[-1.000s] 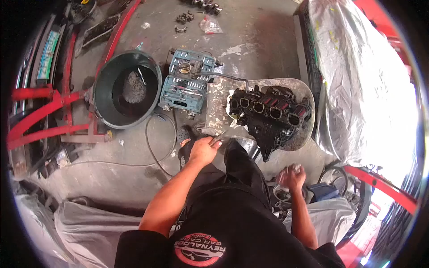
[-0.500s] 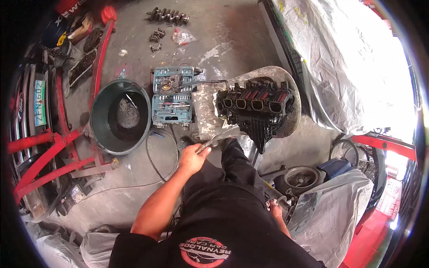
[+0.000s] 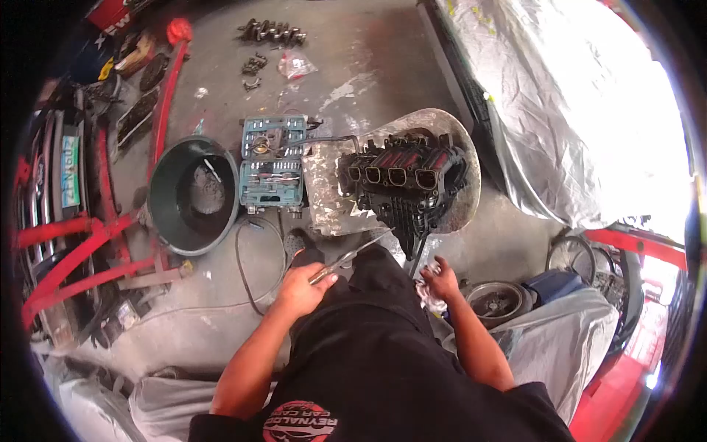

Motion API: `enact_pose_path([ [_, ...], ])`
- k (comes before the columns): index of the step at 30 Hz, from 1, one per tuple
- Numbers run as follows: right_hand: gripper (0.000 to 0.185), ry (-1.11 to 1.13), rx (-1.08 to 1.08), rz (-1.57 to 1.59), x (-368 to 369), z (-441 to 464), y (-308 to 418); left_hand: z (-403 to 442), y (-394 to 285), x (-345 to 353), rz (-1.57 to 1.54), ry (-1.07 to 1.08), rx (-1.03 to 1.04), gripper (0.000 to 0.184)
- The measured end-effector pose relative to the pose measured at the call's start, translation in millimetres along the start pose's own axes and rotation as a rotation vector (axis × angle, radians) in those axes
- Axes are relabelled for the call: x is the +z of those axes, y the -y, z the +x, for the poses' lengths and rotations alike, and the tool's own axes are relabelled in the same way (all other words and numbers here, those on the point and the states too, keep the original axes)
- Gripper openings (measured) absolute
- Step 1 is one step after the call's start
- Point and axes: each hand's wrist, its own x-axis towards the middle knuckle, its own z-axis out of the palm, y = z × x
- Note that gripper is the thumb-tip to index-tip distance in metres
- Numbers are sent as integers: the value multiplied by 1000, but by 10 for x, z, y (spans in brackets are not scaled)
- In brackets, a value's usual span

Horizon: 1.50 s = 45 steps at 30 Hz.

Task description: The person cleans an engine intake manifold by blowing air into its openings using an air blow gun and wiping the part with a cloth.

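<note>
My left hand (image 3: 300, 292) is closed round the thick end of a long, slender metal tool (image 3: 353, 257). Its thin tip points up and right toward the black intake manifold (image 3: 412, 180), whose row of rectangular ports faces me. The tool's exact kind cannot be made out. My right hand (image 3: 440, 280) has its fingers bent round a crumpled whitish rag (image 3: 428, 296), below and right of the manifold. A worn, paint-stained board (image 3: 324, 202) lies under the manifold. Left of the board, a teal socket set case (image 3: 271, 197) lies open with tools inside.
A dark tub (image 3: 156, 199) holding dark liquid and a grey lump stands left. A crankshaft (image 3: 272, 32) and small parts lie on the far floor. Red metal bars (image 3: 168, 103) run along the left. A plastic-covered vehicle (image 3: 545, 110) is at right. A hose (image 3: 239, 258) crosses the floor.
My right hand has come up and forward from beside my hip, carrying the rag. My left hand has moved slightly down and left with the tool, and the view has shifted a little.
</note>
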Motion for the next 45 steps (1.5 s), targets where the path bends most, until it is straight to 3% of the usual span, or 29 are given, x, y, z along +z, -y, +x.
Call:
enact_pose_path([
  [3,81,195,-224,-107,109,751,-58,-198,-415,61,3,-7,-49,28],
  [5,68,392,-181,-233,-16,939,283,-247,-479,207,48,-40,-112,28],
  [6,55,469,-111,-71,-312,597,786,-269,-513,238,43,-31,-155,28],
  [7,57,503,-216,-7,-201,789,578,-269,-555,268,37,-24,-189,29],
  [9,66,621,-218,-56,-193,1072,311,-400,-708,381,-51,-95,-153,29],
  [10,73,604,-230,-101,-184,1123,230,-466,-802,430,-47,-115,-176,29],
  [13,70,658,-185,136,-255,1201,57,-573,-929,642,0,-235,-171,28],
  [19,63,586,-313,-60,-341,1108,191,-610,-914,855,93,-210,-183,30],
  [27,76,631,-35,237,-121,703,115,-484,-475,899,-36,-171,-96,29],
  [35,85,342,157,715,409,420,94,-450,-262,660,-41,-118,-109,28],
  [36,87,290,121,700,471,359,122,-459,-252,631,-44,-106,-102,28],
  [39,88,55,-158,228,713,295,-27,-422,-211,629,-32,-82,-75,28],
  [43,86,-281,34,62,799,61,-65,-369,-149,558,16,-127,-63,30],
  [45,76,-422,113,79,843,-12,-240,-435,-192,489,-79,-86,-78,29],
])
